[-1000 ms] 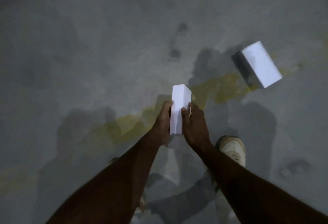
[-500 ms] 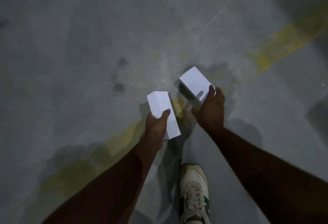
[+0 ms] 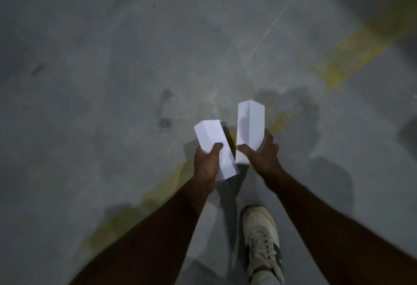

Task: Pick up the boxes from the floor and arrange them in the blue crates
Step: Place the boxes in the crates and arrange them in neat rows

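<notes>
I hold two plain white boxes above the grey concrete floor. My left hand grips the left white box from its left side, thumb on the top face, the box pointing away from me. My right hand grips the right white box at its near end, thumb on the left face, fingers round the right side. The two boxes are side by side, a narrow gap between them. No blue crate is in view.
A worn yellow painted line runs diagonally across the floor from lower left to upper right. My foot in a white sneaker is on the floor under my right arm. Dark stains mark the concrete ahead.
A second ago both hands held one box and another lay on the floor. My right hand reached that box, took hold and lifted it beside the left one.
</notes>
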